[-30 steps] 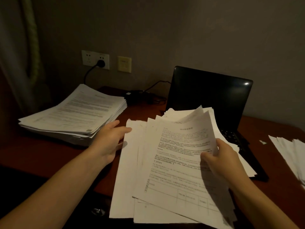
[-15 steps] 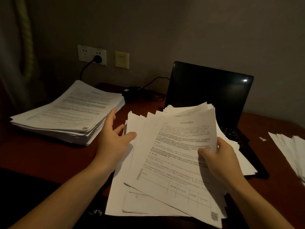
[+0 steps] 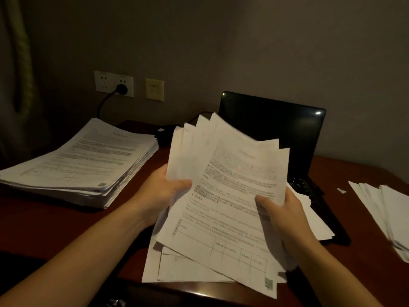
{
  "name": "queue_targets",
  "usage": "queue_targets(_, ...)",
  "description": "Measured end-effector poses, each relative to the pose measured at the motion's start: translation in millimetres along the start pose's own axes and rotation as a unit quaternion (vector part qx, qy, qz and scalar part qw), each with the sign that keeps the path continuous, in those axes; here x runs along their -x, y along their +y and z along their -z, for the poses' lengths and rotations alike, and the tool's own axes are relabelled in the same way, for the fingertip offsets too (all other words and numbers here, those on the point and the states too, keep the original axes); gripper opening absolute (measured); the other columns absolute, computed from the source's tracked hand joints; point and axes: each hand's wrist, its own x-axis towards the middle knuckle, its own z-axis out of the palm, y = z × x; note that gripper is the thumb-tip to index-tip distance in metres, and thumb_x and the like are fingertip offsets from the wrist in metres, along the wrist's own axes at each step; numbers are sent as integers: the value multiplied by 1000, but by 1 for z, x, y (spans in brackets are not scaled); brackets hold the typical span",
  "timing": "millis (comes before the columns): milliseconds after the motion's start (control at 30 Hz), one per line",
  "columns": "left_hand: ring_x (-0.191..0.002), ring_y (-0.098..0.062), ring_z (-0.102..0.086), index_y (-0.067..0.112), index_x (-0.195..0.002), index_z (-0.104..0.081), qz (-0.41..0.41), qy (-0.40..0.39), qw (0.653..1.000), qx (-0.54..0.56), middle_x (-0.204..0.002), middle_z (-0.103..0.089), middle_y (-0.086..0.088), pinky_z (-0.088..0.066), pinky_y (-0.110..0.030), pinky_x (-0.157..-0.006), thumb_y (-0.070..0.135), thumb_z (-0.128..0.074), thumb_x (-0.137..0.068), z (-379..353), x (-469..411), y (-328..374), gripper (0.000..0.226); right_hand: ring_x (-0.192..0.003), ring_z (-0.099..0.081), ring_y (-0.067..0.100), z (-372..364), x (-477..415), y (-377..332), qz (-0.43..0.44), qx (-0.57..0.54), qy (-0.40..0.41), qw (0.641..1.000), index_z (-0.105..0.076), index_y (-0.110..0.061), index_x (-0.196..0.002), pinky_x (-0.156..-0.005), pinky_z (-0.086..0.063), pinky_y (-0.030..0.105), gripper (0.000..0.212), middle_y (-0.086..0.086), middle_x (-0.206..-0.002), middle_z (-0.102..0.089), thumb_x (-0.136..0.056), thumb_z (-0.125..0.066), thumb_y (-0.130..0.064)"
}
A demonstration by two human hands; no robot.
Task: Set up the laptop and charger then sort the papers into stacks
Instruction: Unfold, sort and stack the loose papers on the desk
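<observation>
Left hand (image 3: 163, 191) and right hand (image 3: 281, 216) are both gripping the fanned papers (image 3: 228, 196) by the side edges, thumbs on top, tilted up over the desk (image 3: 44, 222) before the open laptop (image 3: 272, 129). Sheets are sitting misaligned, so loose lower ones are likely slipping out if either grip slackens.

On my feed the body is just two arms and their hands. The left hand (image 3: 159, 196) and right hand (image 3: 287, 218) are bare, and so are the left forearm (image 3: 77, 262) and right forearm (image 3: 332, 273), right down to the frame's edge. The light is dim, so finer detail is lost and the fingers show only partly.
</observation>
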Motion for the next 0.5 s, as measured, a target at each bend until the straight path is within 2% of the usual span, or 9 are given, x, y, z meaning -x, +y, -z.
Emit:
queue_targets(67, -101, -28, -72, 20, -120, -64, -22, -4, 999, 33, -108, -75, -5, -57, -53, -86, 11, -65, -93, -1, -5, 7, 29, -89, -73, 4, 5, -7, -8, -6, -51, -25, 998, -61, -30, -117, -62, -58, 19, 28, -20, -98, -76, -96, -64, -12)
queue_targets(100, -101, -30, -72, 19, -121, -63, -29, -2, 998, 50, -108, -75, -7, -57, -54, -86, 11, -65, -93, -3, -8, 12, 30, -95, -74, 9, 7, -12, -12, -16, -78, -41, 996, -60, -28, -123, -70, -61, 26, 31, -16, -105, -76, -96, -65, -13)
queue_targets(167, -98, -30, -73, 16, -121, -64, -41, 7, 997, 70, -106, -75, -8, -59, -54, -84, 10, -65, -92, -7, -15, 21, 29, -107, -71, 26, 12, -22, -19, -47, -134, -70, 987, -58, -21, -131, -90, -58, 49, 38, 0, -116, -75, -95, -64, -11)
queue_targets(233, -97, -28, -73, 13, -119, -65, -59, 13, 995, 81, -105, -76, -8, -60, -50, -83, 7, -65, -91, -11, -22, 33, 29, -110, -69, 34, 18, -33, -28, -61, -151, -79, 983, -59, -14, -130, -99, -52, 58, 37, 9, -118, -74, -94, -64, -7)
queue_targets(333, -97, -24, -73, 13, -121, -65, -99, 18, 993, 65, -107, -76, -7, -61, -43, -81, 5, -66, -91, -16, -36, 52, 31, -106, -72, 29, 23, -49, -47, -29, -135, -55, 989, -64, -13, -125, -94, -54, 60, 32, 6, -116, -74, -93, -66, -7)
queue_targets(433, -100, -26, -73, 9, -124, -65, -130, 14, 989, 66, -110, -75, -9, -60, -45, -84, 4, -67, -91, -19, -52, 73, 34, -104, -73, 27, 26, -63, -72, 39, -147, -2, 988, -66, -11, -121, -90, -57, 56, 31, 5, -114, -75, -91, -68, -6)
queue_targets(500, -96, -23, -74, 11, -117, -69, -150, 21, 987, 61, -103, -76, -5, -62, -40, -77, 9, -71, -88, -20, -60, 85, 29, -101, -73, 27, 27, -70, -86, 70, -161, 17, 984, -66, -12, -120, -85, -59, 53, 30, 4, -112, -75, -91, -69, -5)
